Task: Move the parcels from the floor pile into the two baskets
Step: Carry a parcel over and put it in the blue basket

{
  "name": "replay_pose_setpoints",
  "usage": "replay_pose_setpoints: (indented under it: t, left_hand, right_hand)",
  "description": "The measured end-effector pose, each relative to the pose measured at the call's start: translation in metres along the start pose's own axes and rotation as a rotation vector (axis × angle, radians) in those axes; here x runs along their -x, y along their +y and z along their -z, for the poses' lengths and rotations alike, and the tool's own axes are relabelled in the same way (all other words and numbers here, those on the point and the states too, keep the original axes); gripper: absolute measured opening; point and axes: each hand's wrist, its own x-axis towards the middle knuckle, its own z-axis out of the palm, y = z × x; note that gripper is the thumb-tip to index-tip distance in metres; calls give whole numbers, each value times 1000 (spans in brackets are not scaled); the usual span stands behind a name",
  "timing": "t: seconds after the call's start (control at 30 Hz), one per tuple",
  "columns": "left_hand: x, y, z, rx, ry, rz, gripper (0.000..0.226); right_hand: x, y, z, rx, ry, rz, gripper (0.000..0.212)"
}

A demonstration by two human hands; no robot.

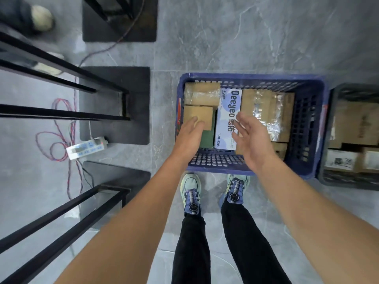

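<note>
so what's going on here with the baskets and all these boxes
A person stands over a blue basket on the floor, both hands open and holding nothing. The left hand reaches over a small cardboard box; whether it touches is unclear. The right hand is above the Deegeo box. Taped cardboard parcels fill much of the basket. A dark basket to the right also holds boxes. No floor pile is in view.

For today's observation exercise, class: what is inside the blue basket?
The blue basket holds taped cardboard parcels, a small plain box over a green item, and a Deeyeo pack. The left hand and right hand cover parts; anything beneath is hidden.
</note>
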Motion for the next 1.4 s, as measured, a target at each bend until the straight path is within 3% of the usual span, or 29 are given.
replay_pose_setpoints:
  t: [0.3, 0.43, 0.6, 0.67, 0.77, 1.2, 1.33, 1.4]
  left_hand:
    - [135, 139, -7, 59, -120, -123, 66]
    - [197, 191, -13, 27, -199, -236, 87]
    - [277, 232, -24, -30, -355, -316, 39]
    - [306, 240, -28, -63, -430, -367, 43]
    - [352, 248, -34, -120, -537, -408, 55]
    - [515, 214, -102, -457, -939, -613, 51]
    - [555, 188, -132, -560, -1051, -620, 49]
    - [577, 172, -149, -608, -1125, -629, 43]
  right_hand:
    - [139, -124, 26, -45, 64, 213, 37]
    - [213, -169, 34, -100, 90, 331, 45]
    - [307, -194, 47, -237, 172, 479, 40]
    - [346, -197, 55, -272, 227, 529, 35]
    - [402, -192, 68, -324, 315, 594, 32]
    - [600, -95, 118, -576, 720, 835, 24]
    - [642, -58, 142, -676, 836, 870, 48]
    - [664, -35, 155, -722, 888, 887, 50]
